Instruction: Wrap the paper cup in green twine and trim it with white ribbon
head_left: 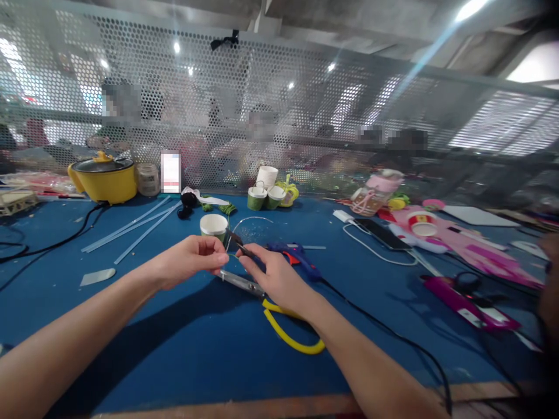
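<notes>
My left hand [198, 256] is closed in a pinch on a thin wire [232, 255] that spans the small gap between my hands. A dark, slim, pointed tool [238, 240] sticks out of my right hand [279, 270], its tip toward the upper left; its exact kind is unclear. Just beyond my fingers stands a white paper cup with a green wrap [213, 224]. Scissors with yellow handles [294, 343] lie on the table below my right hand, which partly hides them. Behind that hand rests a blue glue gun [301, 260].
Clear glue sticks [131, 227] and a pale flat piece [98, 277] lie at left. Further back are a yellow electric pot [105, 181], green-wrapped cups [257, 198] and a perforated metal screen [305, 116]. At right are a phone [381, 234] and a magenta power strip [467, 302] with cables.
</notes>
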Action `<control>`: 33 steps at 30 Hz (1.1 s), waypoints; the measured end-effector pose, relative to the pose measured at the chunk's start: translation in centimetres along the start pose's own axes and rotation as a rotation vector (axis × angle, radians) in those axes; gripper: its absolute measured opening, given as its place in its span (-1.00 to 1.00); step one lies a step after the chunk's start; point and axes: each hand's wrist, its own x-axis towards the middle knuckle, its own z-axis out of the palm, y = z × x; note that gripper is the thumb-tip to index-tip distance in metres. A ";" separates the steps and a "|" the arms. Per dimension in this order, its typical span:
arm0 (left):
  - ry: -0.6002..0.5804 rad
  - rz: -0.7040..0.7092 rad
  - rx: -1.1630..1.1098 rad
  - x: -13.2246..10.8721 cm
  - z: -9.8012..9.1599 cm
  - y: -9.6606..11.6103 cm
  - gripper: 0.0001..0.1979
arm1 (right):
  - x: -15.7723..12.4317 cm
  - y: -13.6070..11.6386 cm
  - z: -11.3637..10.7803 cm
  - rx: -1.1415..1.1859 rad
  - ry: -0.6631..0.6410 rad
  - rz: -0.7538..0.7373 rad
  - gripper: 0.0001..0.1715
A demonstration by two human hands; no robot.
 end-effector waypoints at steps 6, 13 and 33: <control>0.402 0.188 0.820 -0.2 0.9 0.6 -0.90 | 0.4 0.9 0.5 -0.130 0.054 0.046 -0.78; 0.266 0.088 0.302 0.3 -0.2 0.0 -0.80 | 0.0 0.0 0.0 -0.025 -0.094 0.060 -0.70; -0.171 -0.044 -0.454 0.0 -0.9 -0.6 -0.68 | -0.4 -0.9 -0.6 0.098 -0.129 -0.003 -0.73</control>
